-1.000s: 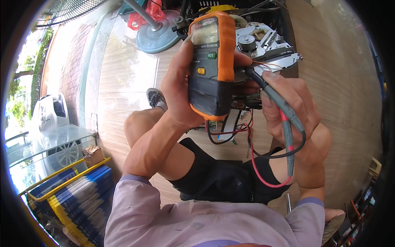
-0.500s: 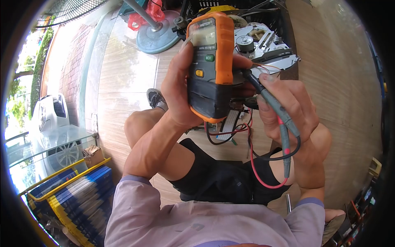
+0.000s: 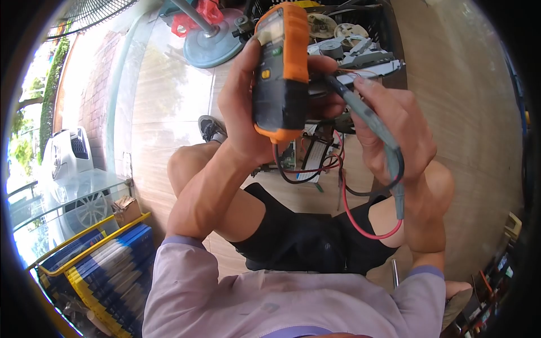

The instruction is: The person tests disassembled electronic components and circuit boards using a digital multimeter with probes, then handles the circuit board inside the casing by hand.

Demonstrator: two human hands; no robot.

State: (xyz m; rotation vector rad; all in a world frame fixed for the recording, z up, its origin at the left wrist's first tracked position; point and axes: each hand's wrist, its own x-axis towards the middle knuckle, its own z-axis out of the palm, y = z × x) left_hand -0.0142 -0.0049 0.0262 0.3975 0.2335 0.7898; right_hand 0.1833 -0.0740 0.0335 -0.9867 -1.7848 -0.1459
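Note:
An orange and black multimeter [image 3: 280, 104] is wrapped in my left hand [image 3: 239, 110], its screen and buttons turned partly away. The left fingertips show past its right side, near a dark object I cannot make out. My right hand [image 3: 403, 127] holds grey test probes [image 3: 366, 115] between thumb and fingers. One probe's black front end points up-left, close to the left fingertips; whether it touches anything is not clear. A thin orange wire [image 3: 363, 71] shows just above. Red [image 3: 360, 226] and black leads loop down from the probes and below the meter.
Beyond my hands, a black crate [image 3: 386, 22] holds metal and plastic device parts [image 3: 360, 53]. A round grey fan base [image 3: 217, 48] stands at upper left. Below the meter lie a circuit board and a white flat part [image 3: 316, 155]. Blue cases [image 3: 115, 265] fill a yellow-edged rack at lower left.
The multimeter has moved up and slightly left, and its face has turned further away. My right hand has shifted slightly, and the probes sit at a somewhat different angle.

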